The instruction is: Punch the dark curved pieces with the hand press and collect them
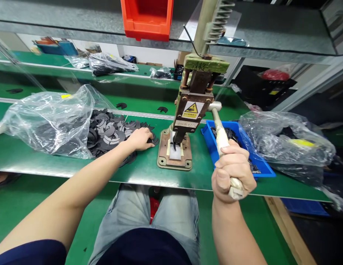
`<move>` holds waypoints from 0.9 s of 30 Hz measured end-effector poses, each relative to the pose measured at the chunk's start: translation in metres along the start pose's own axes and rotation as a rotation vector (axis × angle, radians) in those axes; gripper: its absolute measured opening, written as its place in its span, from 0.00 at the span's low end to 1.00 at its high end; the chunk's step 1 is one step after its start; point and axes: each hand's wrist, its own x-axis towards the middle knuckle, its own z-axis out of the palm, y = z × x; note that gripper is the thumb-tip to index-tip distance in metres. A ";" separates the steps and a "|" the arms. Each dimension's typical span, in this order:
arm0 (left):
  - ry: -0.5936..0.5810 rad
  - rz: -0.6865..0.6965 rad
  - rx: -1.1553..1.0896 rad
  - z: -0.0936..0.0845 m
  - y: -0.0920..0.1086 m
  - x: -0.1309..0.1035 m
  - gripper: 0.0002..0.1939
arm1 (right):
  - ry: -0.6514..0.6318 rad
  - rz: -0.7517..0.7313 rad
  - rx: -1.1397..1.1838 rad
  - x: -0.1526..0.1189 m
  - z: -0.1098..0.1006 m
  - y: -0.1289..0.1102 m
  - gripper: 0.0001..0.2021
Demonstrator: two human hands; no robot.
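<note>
My right hand [233, 171] is wrapped round the pale handle [221, 136] of a hand press [192, 99]. Under the press head, a small dark piece [174, 146] stands on the light plate [175, 152] of the rusty base [162, 149]. To the left of the base, my left hand [141, 139] rests at the right edge of a pile of dark curved pieces [110, 129]. Its fingers bend down onto dark pieces there, and the fingertips are partly hidden, so what they grip is unclear.
A clear plastic bag [49, 121] lies left of the pile. Right of the press are a blue bin [263, 170] with dark parts and another plastic bag [287, 140]. A red-orange bin [147, 29] sits on the shelf [63, 18] above. The green table's [149, 176] front edge borders my lap.
</note>
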 end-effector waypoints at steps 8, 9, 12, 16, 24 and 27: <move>0.023 0.014 -0.307 0.005 0.013 -0.008 0.11 | 0.004 -0.004 0.010 0.000 0.000 0.000 0.13; 0.027 -0.030 -0.396 0.006 0.014 -0.011 0.12 | 0.002 -0.005 0.010 0.000 0.000 0.000 0.13; 0.033 -0.129 -0.708 0.008 0.017 -0.015 0.15 | -0.011 0.004 0.000 -0.001 -0.001 0.000 0.13; -0.029 -0.126 -1.000 0.006 0.022 -0.014 0.18 | -0.013 0.016 -0.016 -0.001 -0.002 -0.001 0.13; 0.066 -0.349 -1.523 -0.004 0.060 0.002 0.21 | 0.004 -0.006 -0.012 0.000 0.001 -0.001 0.13; 0.027 -0.340 -1.527 -0.005 0.070 0.009 0.17 | -0.011 -0.005 -0.023 0.000 0.000 -0.001 0.13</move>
